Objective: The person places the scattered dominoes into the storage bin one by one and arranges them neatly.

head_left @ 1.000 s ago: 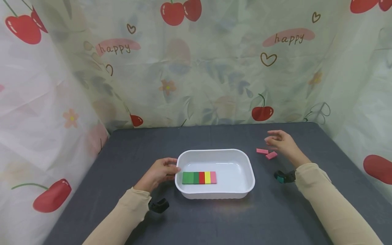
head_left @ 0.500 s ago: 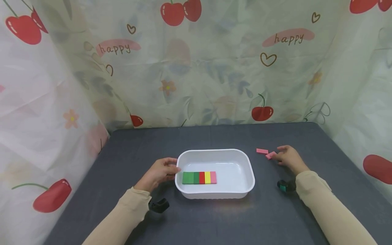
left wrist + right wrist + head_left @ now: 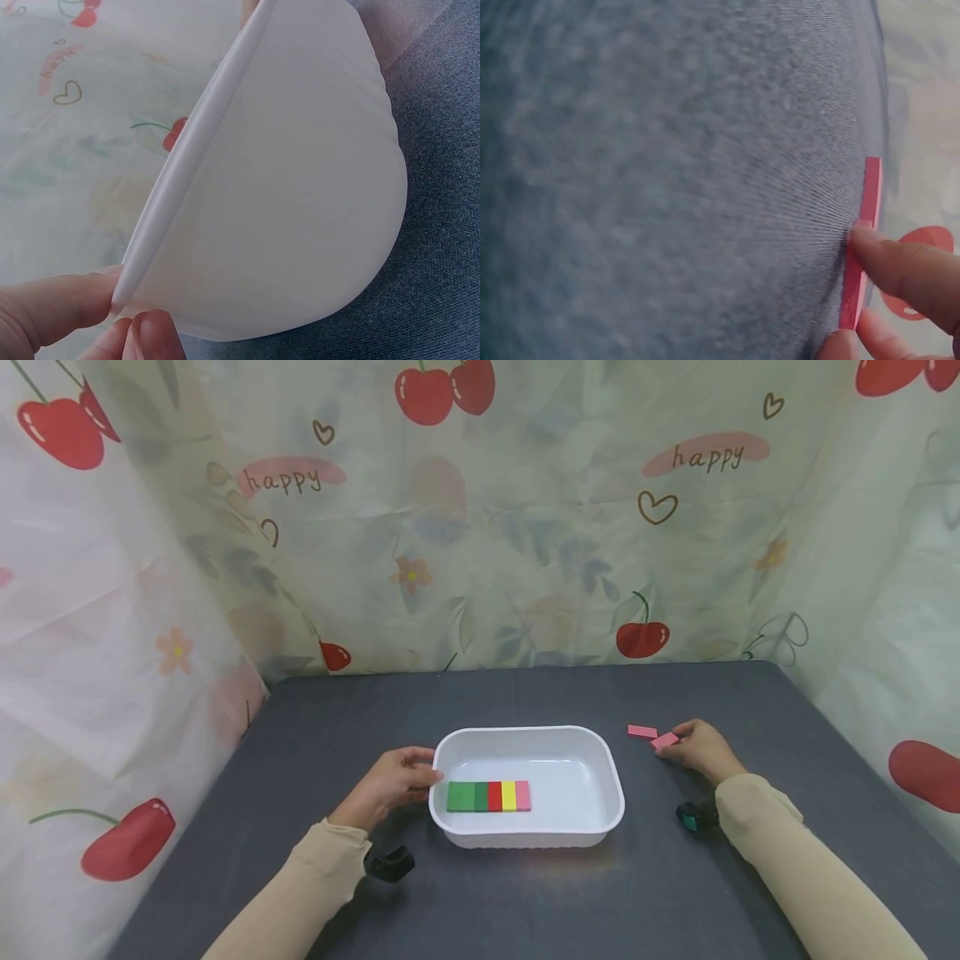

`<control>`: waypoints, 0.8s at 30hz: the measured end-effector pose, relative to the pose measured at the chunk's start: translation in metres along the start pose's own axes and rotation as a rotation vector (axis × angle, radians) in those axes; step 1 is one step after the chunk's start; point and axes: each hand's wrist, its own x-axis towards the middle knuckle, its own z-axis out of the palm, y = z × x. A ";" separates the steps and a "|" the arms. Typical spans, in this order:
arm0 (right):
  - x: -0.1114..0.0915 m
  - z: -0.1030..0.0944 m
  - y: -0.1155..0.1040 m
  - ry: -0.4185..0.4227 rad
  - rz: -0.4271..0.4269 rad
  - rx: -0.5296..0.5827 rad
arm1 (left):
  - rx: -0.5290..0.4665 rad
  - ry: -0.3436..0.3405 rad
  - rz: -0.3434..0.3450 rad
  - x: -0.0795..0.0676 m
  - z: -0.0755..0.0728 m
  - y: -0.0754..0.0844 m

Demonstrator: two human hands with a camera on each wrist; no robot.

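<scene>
A white rectangular tray [image 3: 573, 840] stands mid-table. My left hand [image 3: 390, 783] pinches its left rim between thumb and fingers, as the left wrist view shows from close by. Inside the tray lies a row of small flat blocks [image 3: 494, 797], green, red, yellow and pink, side by side in its left part. Over to the right, my right hand [image 3: 701, 752] pinches a pink block [image 3: 665, 741] by its ends between thumb and fingers. Just left of it a second pink block [image 3: 642, 732] lies on the table; in the right wrist view the two pink blocks overlap.
The dark cloth-covered table [image 3: 517, 910] runs back to a hanging curtain [image 3: 510, 552] printed with cherries, which also closes off both sides. A black wrist device [image 3: 697, 816] sits under the right sleeve, another black device [image 3: 392, 864] under the left.
My right hand has come down and toward the pink blocks, and its fingers now pinch the nearer one. The left hand has kept its grip on the tray rim.
</scene>
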 end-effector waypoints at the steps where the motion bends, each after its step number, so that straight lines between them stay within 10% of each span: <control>1: 0.000 0.000 -0.001 -0.006 0.003 -0.001 | 0.001 -0.001 0.002 0.000 0.000 0.000; 24: 0.005 -0.007 -0.001 -0.047 0.030 0.027 | -0.002 0.014 -0.012 0.002 0.002 -0.002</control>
